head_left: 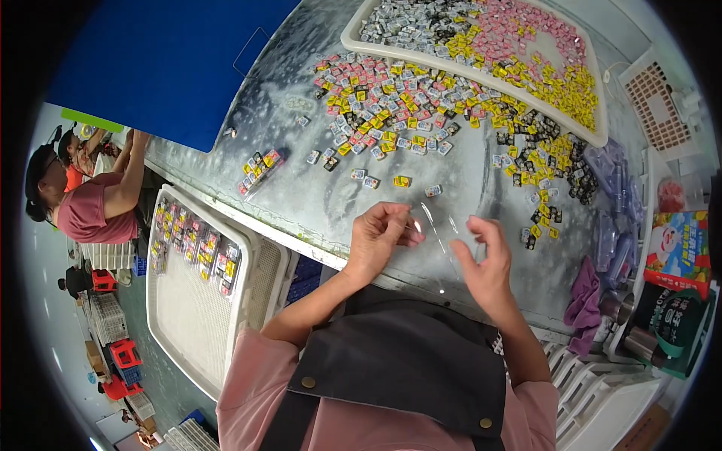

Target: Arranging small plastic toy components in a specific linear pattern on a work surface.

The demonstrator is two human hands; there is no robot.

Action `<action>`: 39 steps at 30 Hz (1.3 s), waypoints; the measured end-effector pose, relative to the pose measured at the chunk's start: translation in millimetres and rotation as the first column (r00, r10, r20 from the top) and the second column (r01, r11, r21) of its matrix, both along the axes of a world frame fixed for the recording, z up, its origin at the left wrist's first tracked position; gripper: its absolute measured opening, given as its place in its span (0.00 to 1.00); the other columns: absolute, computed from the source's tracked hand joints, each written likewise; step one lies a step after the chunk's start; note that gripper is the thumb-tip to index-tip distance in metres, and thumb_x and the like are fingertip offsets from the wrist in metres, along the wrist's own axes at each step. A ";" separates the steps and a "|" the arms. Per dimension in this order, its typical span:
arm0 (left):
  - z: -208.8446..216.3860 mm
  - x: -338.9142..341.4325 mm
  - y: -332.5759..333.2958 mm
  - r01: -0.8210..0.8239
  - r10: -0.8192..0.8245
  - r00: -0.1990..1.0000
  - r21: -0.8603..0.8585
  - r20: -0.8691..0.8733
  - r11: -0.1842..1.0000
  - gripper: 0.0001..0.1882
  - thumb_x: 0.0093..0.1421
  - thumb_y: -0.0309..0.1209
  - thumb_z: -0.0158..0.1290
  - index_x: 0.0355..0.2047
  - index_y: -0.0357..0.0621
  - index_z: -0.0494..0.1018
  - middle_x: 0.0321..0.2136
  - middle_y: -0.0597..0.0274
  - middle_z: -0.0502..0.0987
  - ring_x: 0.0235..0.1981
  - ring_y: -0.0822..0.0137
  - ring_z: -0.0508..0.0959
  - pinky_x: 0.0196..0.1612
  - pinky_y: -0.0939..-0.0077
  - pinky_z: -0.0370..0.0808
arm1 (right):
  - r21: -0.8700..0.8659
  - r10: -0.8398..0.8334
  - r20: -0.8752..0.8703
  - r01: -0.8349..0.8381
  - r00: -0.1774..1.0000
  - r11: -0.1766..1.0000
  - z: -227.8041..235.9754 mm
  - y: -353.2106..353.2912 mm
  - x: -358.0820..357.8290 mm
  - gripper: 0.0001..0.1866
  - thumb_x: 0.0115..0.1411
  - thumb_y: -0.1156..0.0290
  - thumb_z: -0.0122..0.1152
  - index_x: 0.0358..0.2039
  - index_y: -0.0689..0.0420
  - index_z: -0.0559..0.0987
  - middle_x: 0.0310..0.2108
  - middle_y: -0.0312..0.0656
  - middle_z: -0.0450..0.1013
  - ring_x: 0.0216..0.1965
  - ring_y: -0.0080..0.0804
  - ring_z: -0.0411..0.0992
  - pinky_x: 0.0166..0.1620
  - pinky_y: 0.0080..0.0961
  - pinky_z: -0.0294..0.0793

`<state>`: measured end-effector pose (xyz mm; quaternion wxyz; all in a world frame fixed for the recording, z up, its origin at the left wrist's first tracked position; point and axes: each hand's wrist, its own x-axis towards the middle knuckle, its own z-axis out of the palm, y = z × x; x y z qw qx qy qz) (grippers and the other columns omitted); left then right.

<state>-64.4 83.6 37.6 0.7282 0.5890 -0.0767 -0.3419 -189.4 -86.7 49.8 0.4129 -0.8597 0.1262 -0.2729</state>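
One grey worktable (293, 199): spreads from ten to three o'clock.
Block tray (602, 120): white, one o'clock, loaded with loose printed blocks (519, 30).
Pack tray (192, 301): white, nine o'clock, carrying several filled packs (204, 254), apparently the finished share.
Left hand (380, 233): centre, fingertips pinching a clear shell (438, 239).
Right hand (485, 259): just past three o'clock, thumb and fingers spread wide; contact unclear.
Shell: between hands, seemingly unfilled.
Blocks: plenty look unpacked.

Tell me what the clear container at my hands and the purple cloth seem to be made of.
The clear container is probably thin, glossy plastic, since it's see-through with bright glints. The purple cloth looks like soft, matte fabric, going by its loose folds; the fibre is unclear.
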 end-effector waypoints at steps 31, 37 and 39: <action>-25.8 52.8 -4.1 -0.107 -0.438 0.572 0.593 0.694 0.798 0.11 0.60 0.31 0.60 0.35 0.34 0.75 0.32 0.46 0.77 0.32 0.46 0.80 0.34 0.56 0.77 | -0.188 0.054 -0.635 -0.222 0.770 0.957 -10.0 -32.4 87.6 0.17 0.61 0.60 0.65 0.30 0.63 0.78 0.29 0.53 0.78 0.34 0.55 0.77 0.38 0.48 0.74; -35.3 68.2 -41.1 -0.241 -0.478 0.500 0.646 0.722 0.724 0.16 0.58 0.31 0.61 0.41 0.36 0.71 0.36 0.44 0.74 0.35 0.44 0.79 0.36 0.55 0.77 | -0.252 0.037 -0.524 -0.196 0.851 0.948 -34.6 -33.2 111.1 0.15 0.56 0.65 0.70 0.35 0.62 0.78 0.36 0.52 0.76 0.38 0.55 0.76 0.41 0.47 0.75; -43.8 72.4 -51.0 -0.209 -0.466 0.459 0.602 0.756 0.771 0.16 0.57 0.29 0.60 0.43 0.36 0.71 0.36 0.45 0.74 0.36 0.44 0.79 0.37 0.55 0.77 | -0.226 0.059 -0.516 -0.203 0.854 0.953 -35.0 -39.5 115.6 0.15 0.55 0.67 0.71 0.37 0.62 0.78 0.39 0.51 0.75 0.40 0.55 0.75 0.42 0.46 0.75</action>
